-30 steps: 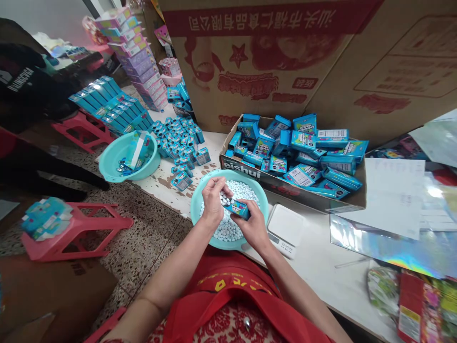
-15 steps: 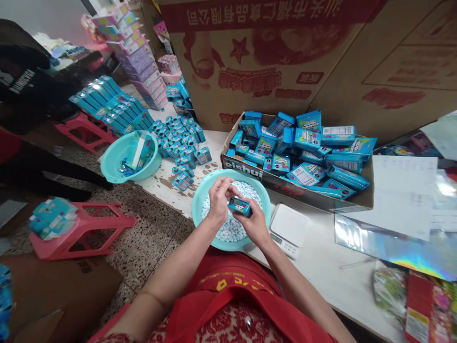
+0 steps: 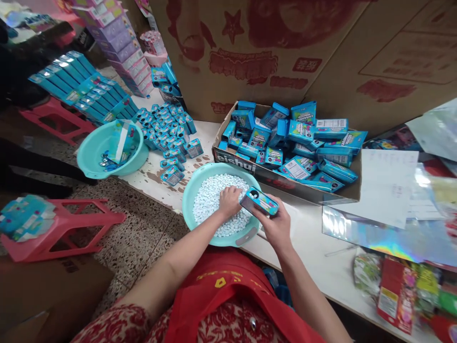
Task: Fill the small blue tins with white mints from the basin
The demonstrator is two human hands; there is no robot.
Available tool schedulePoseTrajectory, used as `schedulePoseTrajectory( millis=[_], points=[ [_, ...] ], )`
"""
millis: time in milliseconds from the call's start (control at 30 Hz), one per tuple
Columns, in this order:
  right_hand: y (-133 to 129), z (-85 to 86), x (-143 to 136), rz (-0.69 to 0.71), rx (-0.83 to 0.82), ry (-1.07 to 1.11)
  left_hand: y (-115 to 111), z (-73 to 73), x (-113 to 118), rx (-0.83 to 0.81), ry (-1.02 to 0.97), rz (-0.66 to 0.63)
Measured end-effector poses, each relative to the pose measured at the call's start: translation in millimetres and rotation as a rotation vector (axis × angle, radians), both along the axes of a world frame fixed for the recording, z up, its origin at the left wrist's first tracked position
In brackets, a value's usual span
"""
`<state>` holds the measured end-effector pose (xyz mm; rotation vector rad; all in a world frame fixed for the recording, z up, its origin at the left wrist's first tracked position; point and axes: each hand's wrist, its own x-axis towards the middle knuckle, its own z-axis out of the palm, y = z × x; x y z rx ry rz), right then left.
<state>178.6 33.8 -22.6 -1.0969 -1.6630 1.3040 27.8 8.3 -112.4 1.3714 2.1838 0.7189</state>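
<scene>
In the head view a mint-green basin (image 3: 188,209) holds a mass of small pale candies (image 3: 210,188). My left hand (image 3: 230,201) is down among them, fingers curled and partly buried. Over the basin's right rim, my right hand (image 3: 280,224) grips a blue candy box (image 3: 266,202), tilted. At the box's near-left end a dark round opening shows, with something white in it. A white kitchen scale (image 3: 291,221) lies largely hidden behind my right hand.
Behind the basin, a long carton (image 3: 303,190) is heaped with blue boxes. Many small blue boxes (image 3: 171,128) stand left of it on the table. A second green basin (image 3: 85,157) contains wrappers. Papers (image 3: 389,186) and a shiny sheet (image 3: 364,233) lie right. Red stools (image 3: 71,238) stand left.
My left hand has gone from beside the box down into the candies. My right hand has shifted right with the box, turning its opening upward. The view has tilted down a little.
</scene>
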Motion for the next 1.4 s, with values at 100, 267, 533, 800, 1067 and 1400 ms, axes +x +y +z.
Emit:
schedulePoseTrajectory(
  millis=[100, 267, 533, 800, 1067, 1400],
  points=[
    [4.4, -8.8, -2.1, -0.022, -0.042, 0.001, -15.8, -0.2, 9.6, -0.232, 0.194, -0.169],
    [5.8, -19.9, -9.0, 0.003, 0.024, -0.031, -44.5, -1.7, -16.1, -0.24, -0.008, 0.01],
    [4.8, -24.1, -17.4, 0.168, 0.212, -0.188, -28.0, 40.6, -30.9, 0.152, -0.763, 0.599],
    [-5.5, -19.5, -47.2, 0.341, 0.286, -0.309, -10.3, 104.1, -24.4, 0.728, -1.252, 0.766],
    [-3.2, -14.0, -50.6, 0.379, 0.296, -0.331, -3.3, 100.8, -30.6, 0.721, -1.211, 0.784],
    [-5.7, -18.3, -50.0, 0.342, 0.238, -0.274, -4.7, 99.4, -25.0, 0.782, -1.173, 0.823]
  ],
)
